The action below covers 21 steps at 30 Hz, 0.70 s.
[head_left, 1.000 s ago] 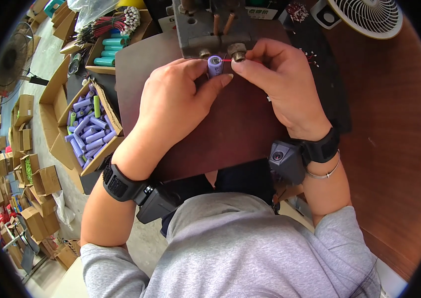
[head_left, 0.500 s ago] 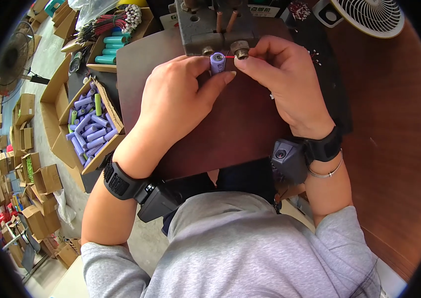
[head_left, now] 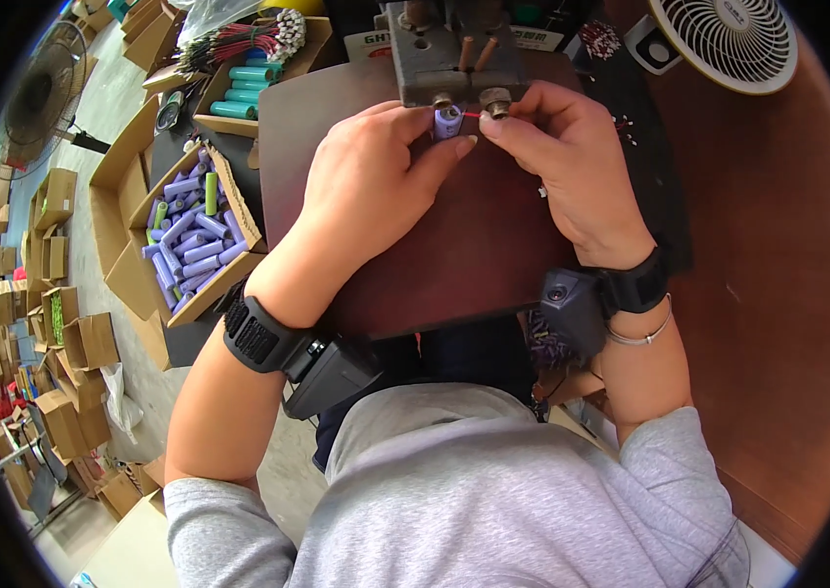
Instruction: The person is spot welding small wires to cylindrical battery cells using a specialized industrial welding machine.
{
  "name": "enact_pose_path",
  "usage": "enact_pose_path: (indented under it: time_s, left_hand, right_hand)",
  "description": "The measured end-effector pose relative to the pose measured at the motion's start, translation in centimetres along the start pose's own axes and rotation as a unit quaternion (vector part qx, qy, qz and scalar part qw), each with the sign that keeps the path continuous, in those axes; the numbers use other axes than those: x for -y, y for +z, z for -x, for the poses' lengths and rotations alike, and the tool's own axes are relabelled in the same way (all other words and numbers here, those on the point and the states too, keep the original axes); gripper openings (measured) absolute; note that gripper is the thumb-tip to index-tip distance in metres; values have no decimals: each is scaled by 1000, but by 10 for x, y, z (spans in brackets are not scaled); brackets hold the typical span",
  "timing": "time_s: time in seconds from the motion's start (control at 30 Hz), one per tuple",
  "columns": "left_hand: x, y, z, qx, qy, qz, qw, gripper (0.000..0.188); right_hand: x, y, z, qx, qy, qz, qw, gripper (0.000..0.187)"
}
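My left hand (head_left: 366,171) grips a short purple cylindrical battery cell (head_left: 447,125) between thumb and fingers, its end tilted up. The cell sits just under the left bolt (head_left: 442,99) of a dark metal machine head (head_left: 435,73), and that bolt partly covers its top. In my right hand (head_left: 577,147), thumb and fingers are pinched on a thin red wire (head_left: 472,115), which reaches left to the cell's end. The right bolt (head_left: 495,102) hangs over my right fingertips. Whether the wire touches the cell is too small to tell.
An open cardboard box (head_left: 250,245) of purple and a few green cells stands at the left. Behind it, another box (head_left: 316,44) holds teal cells and bundled wires. Two copper rods (head_left: 467,54) rise at the machine head. A white fan (head_left: 729,44) stands at the far right.
The whole view has shifted, with the scene sliding right. Relative to the machine head, the cell has moved left from between the bolts to under the left bolt. Both hands keep their grips.
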<state>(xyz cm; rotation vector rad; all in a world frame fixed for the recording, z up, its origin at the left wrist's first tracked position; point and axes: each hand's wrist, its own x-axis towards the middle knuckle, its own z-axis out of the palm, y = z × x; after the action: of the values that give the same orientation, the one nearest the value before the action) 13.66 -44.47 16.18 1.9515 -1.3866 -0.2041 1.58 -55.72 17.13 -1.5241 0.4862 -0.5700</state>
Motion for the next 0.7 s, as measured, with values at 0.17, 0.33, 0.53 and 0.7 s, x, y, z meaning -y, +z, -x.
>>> enact_pose_path:
  time_s: [0.17, 0.33, 0.53, 0.7]
  left_hand:
    - [4, 2, -2, 5, 6, 16, 1000, 22]
    - [3, 2, -1, 2, -2, 44, 999, 23]
    - [1, 2, -1, 12, -25, 50, 998, 25]
    - [1, 3, -1, 9, -19, 40, 999, 25]
  right_hand:
    - [-1, 0, -1, -10, -1, 12, 1000, 10]
    - [-2, 0, -1, -3, -5, 4, 1000, 10]
    - [-3, 0, 0, -11, -11, -1, 1000, 11]
    - [-6, -2, -1, -10, -11, -5, 1000, 11]
